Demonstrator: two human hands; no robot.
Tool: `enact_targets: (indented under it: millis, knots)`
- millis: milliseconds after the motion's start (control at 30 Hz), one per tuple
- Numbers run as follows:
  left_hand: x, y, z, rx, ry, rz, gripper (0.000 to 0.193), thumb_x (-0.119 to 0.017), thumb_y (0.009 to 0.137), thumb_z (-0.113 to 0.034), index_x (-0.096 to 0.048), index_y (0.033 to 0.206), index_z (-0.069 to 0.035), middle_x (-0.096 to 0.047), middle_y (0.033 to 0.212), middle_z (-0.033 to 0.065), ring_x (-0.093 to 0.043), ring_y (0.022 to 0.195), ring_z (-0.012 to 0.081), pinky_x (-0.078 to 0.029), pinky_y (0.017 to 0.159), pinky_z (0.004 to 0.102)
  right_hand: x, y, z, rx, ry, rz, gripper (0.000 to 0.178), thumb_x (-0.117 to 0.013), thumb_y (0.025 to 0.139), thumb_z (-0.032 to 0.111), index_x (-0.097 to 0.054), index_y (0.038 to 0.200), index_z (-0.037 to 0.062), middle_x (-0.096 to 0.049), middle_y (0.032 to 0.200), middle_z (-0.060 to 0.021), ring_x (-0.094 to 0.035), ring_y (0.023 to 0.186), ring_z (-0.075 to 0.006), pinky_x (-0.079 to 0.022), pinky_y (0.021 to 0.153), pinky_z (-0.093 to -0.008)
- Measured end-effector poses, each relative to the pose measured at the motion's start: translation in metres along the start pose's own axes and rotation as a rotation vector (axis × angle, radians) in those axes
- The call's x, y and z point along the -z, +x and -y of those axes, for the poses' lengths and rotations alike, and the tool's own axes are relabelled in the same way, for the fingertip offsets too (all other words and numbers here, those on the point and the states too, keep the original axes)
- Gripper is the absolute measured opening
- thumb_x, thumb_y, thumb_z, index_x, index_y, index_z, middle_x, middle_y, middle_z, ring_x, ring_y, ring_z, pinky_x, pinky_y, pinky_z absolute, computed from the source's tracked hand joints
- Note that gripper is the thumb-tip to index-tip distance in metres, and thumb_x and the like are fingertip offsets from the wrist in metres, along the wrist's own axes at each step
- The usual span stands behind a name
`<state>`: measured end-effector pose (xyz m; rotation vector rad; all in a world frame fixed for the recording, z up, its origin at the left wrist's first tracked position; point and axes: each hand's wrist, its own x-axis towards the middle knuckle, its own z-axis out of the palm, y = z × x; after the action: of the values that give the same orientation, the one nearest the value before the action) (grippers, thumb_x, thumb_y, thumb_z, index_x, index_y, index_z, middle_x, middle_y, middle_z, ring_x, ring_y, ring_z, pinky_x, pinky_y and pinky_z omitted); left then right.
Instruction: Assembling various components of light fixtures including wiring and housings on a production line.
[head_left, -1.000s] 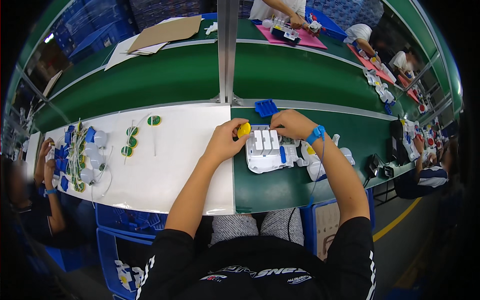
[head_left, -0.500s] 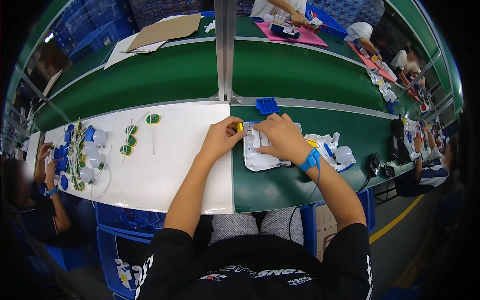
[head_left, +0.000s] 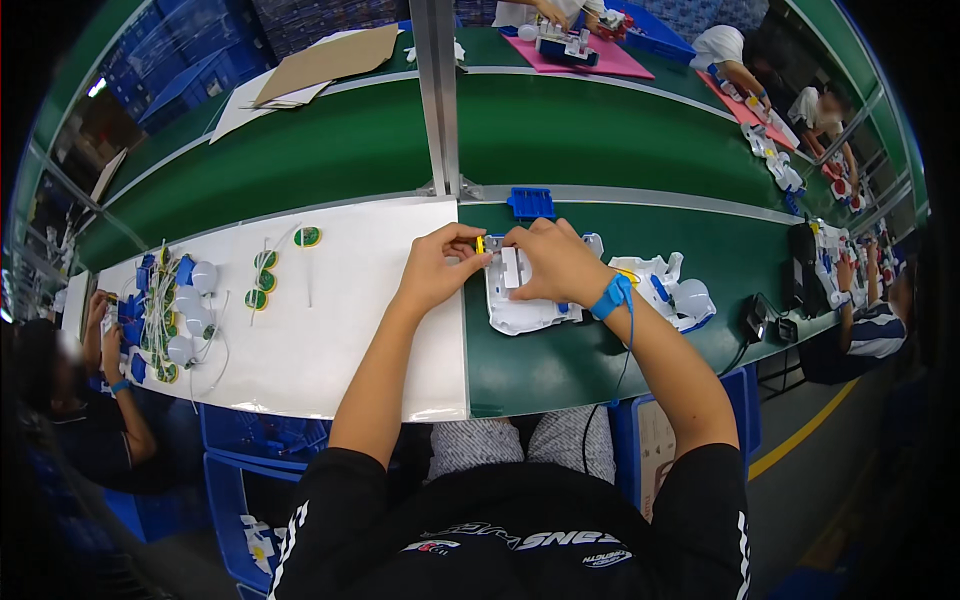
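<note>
A white plastic housing (head_left: pixel 525 318) with blue bits lies on the green mat in front of me. My left hand (head_left: pixel 441 267) is closed at its upper left corner, thumb and fingers pinching a small yellow part (head_left: pixel 480 245). Over the housing arches my right hand (head_left: pixel 553 262), thumb and fingertips gripping either side of a white rectangular block (head_left: pixel 511 268) in it. A blue band with a cord circles my right wrist. Just beyond the housing rests a blue slotted tray (head_left: pixel 531 203). To the right lies another white housing (head_left: pixel 668 292) with a white dome.
On the white sheet (head_left: pixel 350 340) at left are green round boards (head_left: pixel 262 280) and a heap of wired boards, blue parts and white domes (head_left: pixel 187 300). A metal post (head_left: pixel 438 110) rises beyond. Black adapters (head_left: pixel 756 318) sit at right. Co-workers handle parts on both sides and across.
The view has shifted slightly. My right fingers have moved a little on the housing, and more of the white block shows. My left hand keeps its pinch at the corner.
</note>
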<state>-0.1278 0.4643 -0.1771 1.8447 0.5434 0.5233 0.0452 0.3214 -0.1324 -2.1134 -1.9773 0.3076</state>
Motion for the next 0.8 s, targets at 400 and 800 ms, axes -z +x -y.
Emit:
enact_targets:
  millis: [400,800]
  knots:
    - [-0.0047,0.0019,0.0039,-0.028,-0.044,-0.031,0.039,-0.084,0.081,-0.006,-0.071,0.117,-0.001,-0.073,0.098,0.0076,-0.068,0.087,0.0119,-0.055,0.085,0.0258,-0.0016,0.0016,-0.0008,-0.020,0.045,0.015,0.068,-0.091,0.064,0.036,-0.066,0.121,0.0101,-0.067,0.108,-0.0154,-0.060,0.111,-0.0317,-0.041,0.100,-0.0392]
    - [-0.0062,0.0013,0.0091,-0.077,-0.083,-0.043,0.037,-0.084,0.081,-0.008,-0.073,0.116,-0.002,-0.072,0.090,0.0052,-0.064,0.079,0.0088,-0.053,0.079,0.0239,-0.0021,0.0024,0.0007,-0.033,0.069,0.037,0.067,-0.091,0.063,0.035,-0.066,0.120,0.0101,-0.067,0.108,-0.0150,-0.060,0.111,-0.0314,-0.040,0.101,-0.0399]
